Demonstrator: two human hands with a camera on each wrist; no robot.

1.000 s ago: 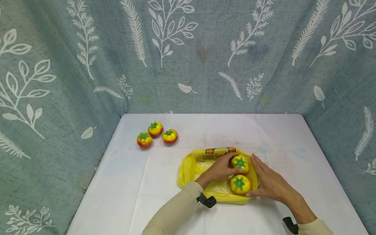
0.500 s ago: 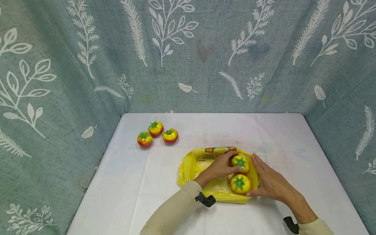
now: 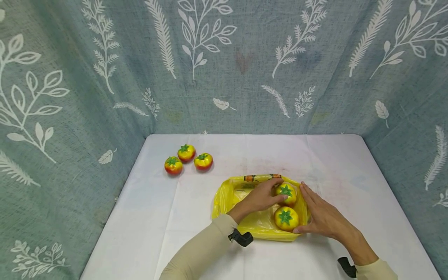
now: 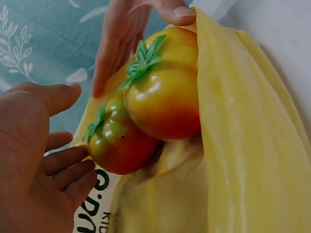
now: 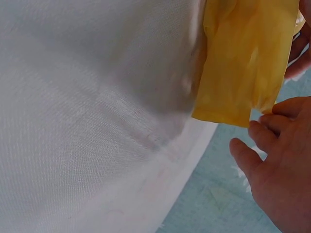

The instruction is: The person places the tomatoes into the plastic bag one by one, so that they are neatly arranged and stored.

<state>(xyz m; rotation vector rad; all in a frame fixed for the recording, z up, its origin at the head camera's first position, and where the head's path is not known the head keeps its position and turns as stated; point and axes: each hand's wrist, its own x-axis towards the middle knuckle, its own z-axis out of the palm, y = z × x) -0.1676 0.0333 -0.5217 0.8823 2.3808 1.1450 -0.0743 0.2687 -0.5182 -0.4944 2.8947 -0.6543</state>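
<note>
A yellow plastic bag [image 3: 223, 194] lies on the table with its mouth open upward. Inside its right end sit two red-and-yellow toy tomatoes with green leaf tops, a far tomato [image 3: 286, 192] and a near tomato [image 3: 286, 218]. My left hand [image 3: 259, 199] reaches into the bag beside the far tomato; in the left wrist view its fingertips are right at that tomato [image 4: 121, 143] and its thumb stands apart. At the bag's right end my right hand [image 3: 323, 217] holds the bag between its thumb, on the near rim, and its outstretched fingers.
Three more toy tomatoes [image 3: 203, 161] stand together at the back left of the white-covered table [image 3: 196, 210]. A grey-green leaf-patterned curtain [image 3: 241, 93] surrounds the table at the back and sides.
My left hand has drawn back slightly to the left from the far tomato, its thumb loosening. The right hand and the bag hold their place.
</note>
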